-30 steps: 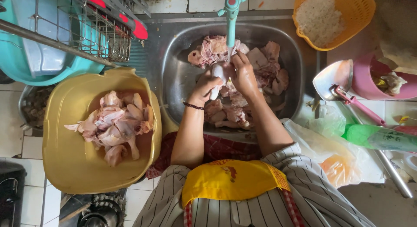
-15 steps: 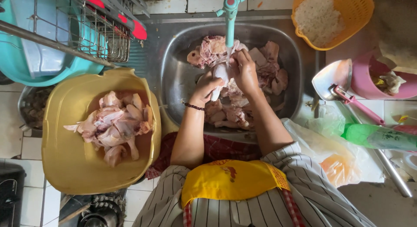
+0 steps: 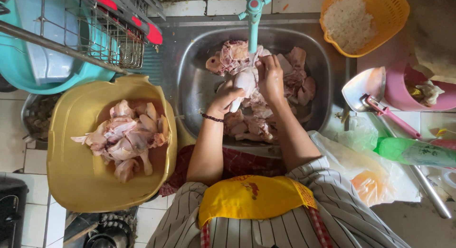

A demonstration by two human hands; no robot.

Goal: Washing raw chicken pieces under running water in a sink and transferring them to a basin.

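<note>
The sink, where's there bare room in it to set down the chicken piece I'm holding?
Bare steel shows along the sink's left side, between its wall and the left hand. The middle and right are crowded with raw chicken. The yellow tub is bare along its near and left sides, beside its own chicken pile.

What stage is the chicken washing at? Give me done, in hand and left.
Done: a pile of chicken pieces lies in the yellow basin. In hand: left hand and right hand hold one piece under the tap. Left: many raw pieces in the sink.
</note>
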